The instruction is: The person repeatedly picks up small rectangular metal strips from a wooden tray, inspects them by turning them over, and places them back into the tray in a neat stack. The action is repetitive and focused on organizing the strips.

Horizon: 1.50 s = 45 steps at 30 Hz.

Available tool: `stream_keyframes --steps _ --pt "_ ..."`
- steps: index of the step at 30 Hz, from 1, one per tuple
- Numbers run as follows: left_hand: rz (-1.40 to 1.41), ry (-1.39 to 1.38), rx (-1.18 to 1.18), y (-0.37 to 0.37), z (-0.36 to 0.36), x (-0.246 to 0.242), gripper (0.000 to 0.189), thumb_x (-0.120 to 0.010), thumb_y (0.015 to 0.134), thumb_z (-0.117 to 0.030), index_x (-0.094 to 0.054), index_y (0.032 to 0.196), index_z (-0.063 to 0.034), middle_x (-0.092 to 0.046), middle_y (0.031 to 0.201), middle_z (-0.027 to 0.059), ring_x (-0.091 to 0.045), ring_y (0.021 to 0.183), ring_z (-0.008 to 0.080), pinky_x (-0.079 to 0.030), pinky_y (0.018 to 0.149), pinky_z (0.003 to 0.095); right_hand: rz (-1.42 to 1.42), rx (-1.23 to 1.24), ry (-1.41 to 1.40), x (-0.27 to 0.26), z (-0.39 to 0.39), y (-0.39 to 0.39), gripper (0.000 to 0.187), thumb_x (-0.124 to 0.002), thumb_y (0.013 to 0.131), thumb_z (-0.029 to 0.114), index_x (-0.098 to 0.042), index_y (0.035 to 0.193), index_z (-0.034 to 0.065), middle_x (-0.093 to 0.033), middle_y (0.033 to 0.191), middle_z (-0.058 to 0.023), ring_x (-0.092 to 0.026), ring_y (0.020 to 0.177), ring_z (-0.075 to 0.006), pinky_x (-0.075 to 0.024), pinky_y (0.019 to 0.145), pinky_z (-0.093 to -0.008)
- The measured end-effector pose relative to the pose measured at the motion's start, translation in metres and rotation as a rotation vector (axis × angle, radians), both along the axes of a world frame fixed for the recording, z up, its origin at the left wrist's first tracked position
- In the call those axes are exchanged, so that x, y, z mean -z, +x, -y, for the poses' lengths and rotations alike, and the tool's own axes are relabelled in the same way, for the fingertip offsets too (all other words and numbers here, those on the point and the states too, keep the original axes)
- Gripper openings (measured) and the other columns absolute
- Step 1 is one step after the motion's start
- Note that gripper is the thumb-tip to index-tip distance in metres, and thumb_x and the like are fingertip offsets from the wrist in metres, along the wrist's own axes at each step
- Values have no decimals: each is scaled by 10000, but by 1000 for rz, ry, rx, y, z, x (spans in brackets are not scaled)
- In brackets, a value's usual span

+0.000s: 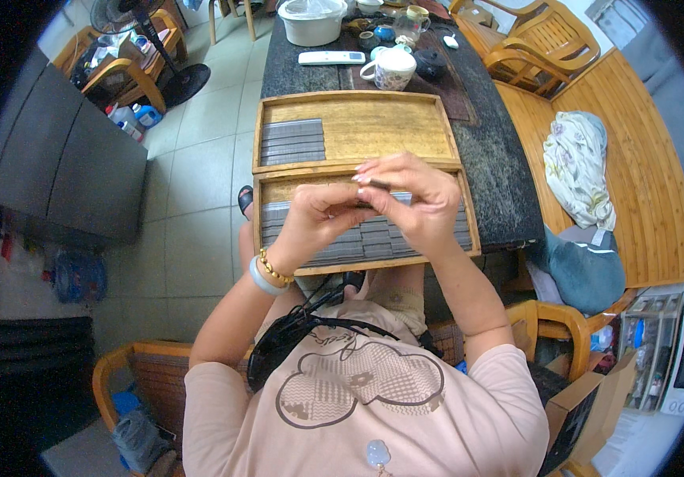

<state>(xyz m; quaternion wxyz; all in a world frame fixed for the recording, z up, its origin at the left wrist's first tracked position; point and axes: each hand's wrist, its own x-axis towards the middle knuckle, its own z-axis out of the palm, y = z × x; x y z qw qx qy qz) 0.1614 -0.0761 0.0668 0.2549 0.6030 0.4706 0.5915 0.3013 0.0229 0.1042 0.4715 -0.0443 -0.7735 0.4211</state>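
Observation:
Over the nearer wooden tray, my two hands meet fingertip to fingertip. My right hand pinches a small dark strip between thumb and fingers. Curled in from the other side, my left hand grips the strip near its lower end, partly hidden by the fingers. Below them, the nearer tray holds rows of thin grey strips packed side by side. The farther wooden tray adjoins it, with a block of similar grey strips at its left end.
On the dark table beyond the trays stand a patterned mug, a dark teapot, a white remote control and a white tub. A wooden bench bearing cloth lies to the right. A floor fan is at far left.

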Motion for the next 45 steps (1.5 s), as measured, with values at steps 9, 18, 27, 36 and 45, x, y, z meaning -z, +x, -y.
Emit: stream_keyframes --steps 9,18,27,36,45 --pt "656 -326 158 23 18 -11 397 -640 828 87 -549 1214 67 -640 1111 145 -697 861 227 -586 735 271 184 -238 -720 3 -4 6 113 -702 807 27 -724 915 4 -710 878 -73 -649 752 -101 -528 659 -231" --pt "889 -401 285 20 30 -15 423 -641 830 54 -551 1243 38 -645 1094 145 -691 796 203 -595 660 291 153 -263 -753 2 3 9 198 -754 783 103 -727 959 17 -717 853 -60 -624 696 -78 -500 598 -207" --pt "1039 -370 367 21 32 -6 400 -622 840 61 -550 1232 31 -639 1047 142 -692 770 207 -598 612 303 77 -301 -798 1 9 11 248 -755 795 117 -711 997 -19 -696 794 -44 -599 664 -61 -509 589 -206" --pt "1041 -373 349 22 32 -3 372 -645 833 29 -564 1197 33 -654 1043 150 -695 726 228 -596 571 328 62 -283 -770 3 9 12 243 -754 791 104 -712 997 -19 -691 759 -43 -578 621 -51 -501 567 -200" --pt "953 -405 335 23 32 -8 382 -649 823 52 -579 1198 36 -668 978 144 -694 752 201 -599 604 302 111 -231 -783 -1 14 12 205 -755 783 77 -721 974 9 -690 766 -25 -591 634 -45 -493 559 -188"
